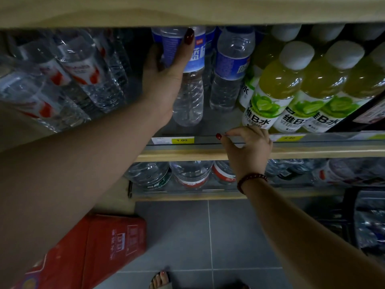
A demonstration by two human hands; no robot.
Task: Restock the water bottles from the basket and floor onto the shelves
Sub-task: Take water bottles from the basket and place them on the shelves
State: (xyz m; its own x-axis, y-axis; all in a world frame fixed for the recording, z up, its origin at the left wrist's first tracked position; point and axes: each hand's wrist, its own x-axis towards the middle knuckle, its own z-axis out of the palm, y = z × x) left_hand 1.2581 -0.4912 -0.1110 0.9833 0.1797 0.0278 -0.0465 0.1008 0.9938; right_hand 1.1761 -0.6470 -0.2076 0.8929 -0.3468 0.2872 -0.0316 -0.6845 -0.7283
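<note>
Grasping a water bottle [188,97] round its blue label with the left grip [164,80], thumb laid across the front. Set upright on the middle shelf [187,156], just left of another blue-labelled bottle [229,65]. Resting the right grip [248,147] released, fingers loosely bent, at the shelf's front rail, just below the yellow-green drink bottles [277,90]. Down on the floor [229,236], a red box [100,247].

Middle shelf [312,152]: bare strip at frame centre, before blue-label bottles [231,65]. Blocked left by red-label water packs [83,74], right by green drink bottles [277,88], above by upper shelf board [187,11].
</note>
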